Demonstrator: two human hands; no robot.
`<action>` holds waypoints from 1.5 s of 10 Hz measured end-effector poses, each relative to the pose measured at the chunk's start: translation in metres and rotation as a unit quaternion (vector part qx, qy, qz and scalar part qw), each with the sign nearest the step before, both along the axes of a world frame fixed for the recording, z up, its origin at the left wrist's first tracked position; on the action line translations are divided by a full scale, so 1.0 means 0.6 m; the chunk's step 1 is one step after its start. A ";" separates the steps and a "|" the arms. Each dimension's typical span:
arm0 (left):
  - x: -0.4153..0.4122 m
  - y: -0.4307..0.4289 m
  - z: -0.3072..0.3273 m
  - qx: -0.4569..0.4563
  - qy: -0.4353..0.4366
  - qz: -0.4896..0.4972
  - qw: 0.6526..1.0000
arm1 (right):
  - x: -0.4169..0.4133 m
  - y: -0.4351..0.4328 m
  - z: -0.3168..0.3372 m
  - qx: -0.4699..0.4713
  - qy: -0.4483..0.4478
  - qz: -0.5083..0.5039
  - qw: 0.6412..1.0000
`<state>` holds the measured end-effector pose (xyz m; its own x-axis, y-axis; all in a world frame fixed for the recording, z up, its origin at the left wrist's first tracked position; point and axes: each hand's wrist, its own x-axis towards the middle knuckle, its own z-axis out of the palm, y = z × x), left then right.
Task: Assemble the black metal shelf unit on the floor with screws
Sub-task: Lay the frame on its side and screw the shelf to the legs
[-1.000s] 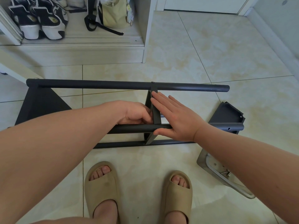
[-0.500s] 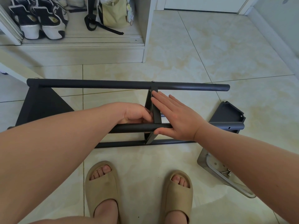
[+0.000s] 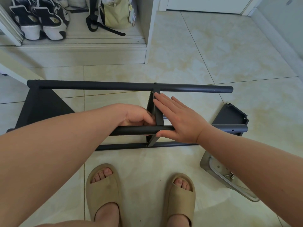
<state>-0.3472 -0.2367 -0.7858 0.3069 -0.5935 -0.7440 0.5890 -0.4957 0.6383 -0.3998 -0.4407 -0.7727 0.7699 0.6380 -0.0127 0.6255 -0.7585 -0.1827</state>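
No word, number or brand can be read anywhere in view. The nearest to a mark are small round yellowish emblems (image 3: pixel 55 19) on the heels of the dark sneakers (image 3: pixel 39 22), well beyond the left end of the black shelf frame (image 3: pixel 114 86), too small to make out. A small printed charm (image 3: pixel 133 17) hangs on the pale green bag (image 3: pixel 114 15) beyond the frame's middle, its picture too blurred to tell

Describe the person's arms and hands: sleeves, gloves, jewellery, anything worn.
The left forearm and right forearm are bare as far up as the view shows; no sleeve edge appears. The left hand and right hand wear no gloves, and no ring, watch or bracelet shows on their visible sides.
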 end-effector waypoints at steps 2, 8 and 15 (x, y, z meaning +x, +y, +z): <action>-0.004 -0.002 0.007 0.000 -0.060 -0.009 0.998 | 0.000 0.001 0.000 -0.001 0.003 0.000 1.000; -0.002 -0.003 -0.001 0.012 0.042 0.020 0.999 | 0.000 -0.001 -0.002 -0.002 -0.003 0.000 1.000; 0.004 0.001 -0.013 -0.001 0.055 0.040 0.998 | 0.000 0.000 -0.001 -0.002 0.001 -0.002 1.000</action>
<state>-0.3446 -0.2358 -0.7936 0.2694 -0.5718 -0.7749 0.6933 -0.4433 0.5681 -0.3997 -0.4406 -0.7735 0.7725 0.6348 -0.0167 0.6221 -0.7618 -0.1806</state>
